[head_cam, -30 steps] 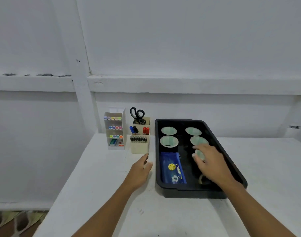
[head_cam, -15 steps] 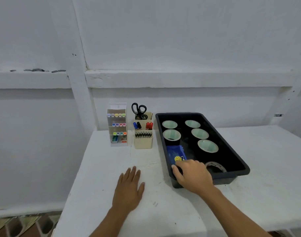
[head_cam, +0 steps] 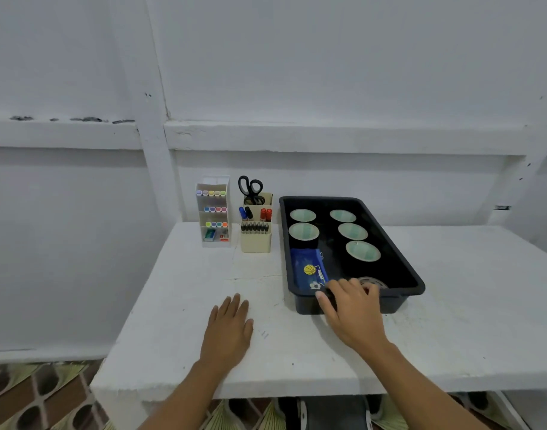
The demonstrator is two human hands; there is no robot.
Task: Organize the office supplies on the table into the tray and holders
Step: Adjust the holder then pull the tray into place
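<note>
A black tray (head_cam: 399,256) stands on the white table (head_cam: 185,293) and holds several tape rolls (head_cam: 362,250), a blue pencil pouch (head_cam: 309,270) and a clear tape roll (head_cam: 373,282) at its near end. My right hand (head_cam: 352,311) rests over the tray's near rim, fingers curled on the edge. My left hand (head_cam: 228,330) lies flat on the table, palm down, holding nothing. A beige holder (head_cam: 256,242) carries scissors (head_cam: 250,187), markers and pens. A white tiered holder (head_cam: 213,212) carries coloured highlighters.
The table's front edge (head_cam: 235,386) is close to me, and a patterned floor shows below it. A white wall with a ledge rises just behind the holders and tray. Bare tabletop lies to the right of the tray.
My right hand drew back from inside the tray to its near rim. My left hand settled flat on the table, closer to me. The view pulled back.
</note>
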